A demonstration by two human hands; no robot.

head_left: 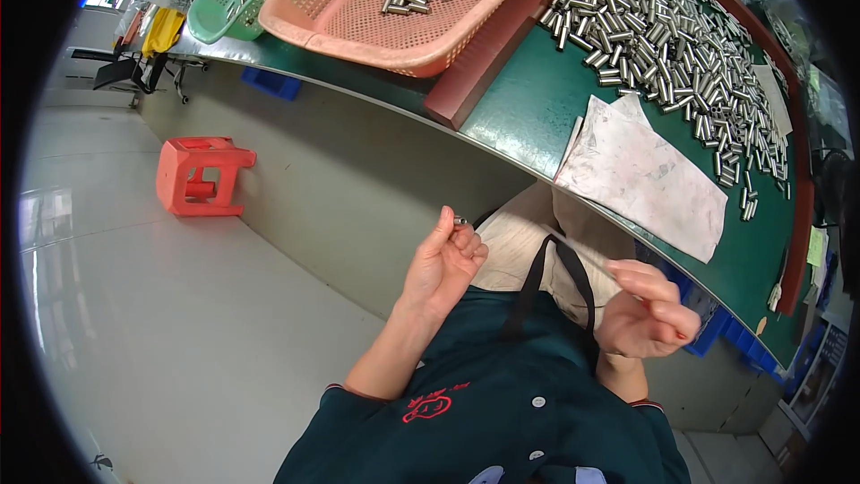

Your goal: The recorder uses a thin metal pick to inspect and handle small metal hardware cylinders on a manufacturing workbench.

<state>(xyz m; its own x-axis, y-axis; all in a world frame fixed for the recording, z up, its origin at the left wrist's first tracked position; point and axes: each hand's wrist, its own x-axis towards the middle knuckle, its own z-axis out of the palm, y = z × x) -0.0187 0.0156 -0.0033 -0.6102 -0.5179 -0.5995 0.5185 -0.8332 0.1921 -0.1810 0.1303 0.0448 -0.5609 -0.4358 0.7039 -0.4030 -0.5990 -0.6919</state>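
My left hand (pixel 441 260) is closed, pinching a small shiny metal cylinder (pixel 460 220) between thumb and curled fingers. Only the cylinder's end shows. Over my lap, my right hand (pixel 647 309) grips a thin, pale, pointed rod (pixel 575 248) that slants up toward the left; its exact kind is unclear. The rod's tip is apart from the cylinder. Both hands are held in front of the green table's edge. Beyond them, a large heap of similar metal cylinders (pixel 658 49) lies on the green tabletop (pixel 524 116), beside a stained white cloth (pixel 640 184).
A pink mesh basket (pixel 358 48) at the far left of the table holds more cylinders and a yellow paper. Next to it is a green basket (pixel 208 25). A red-brown wooden bar (pixel 479 76) borders the heap. A red stool (pixel 206 170) stands on the floor at left.
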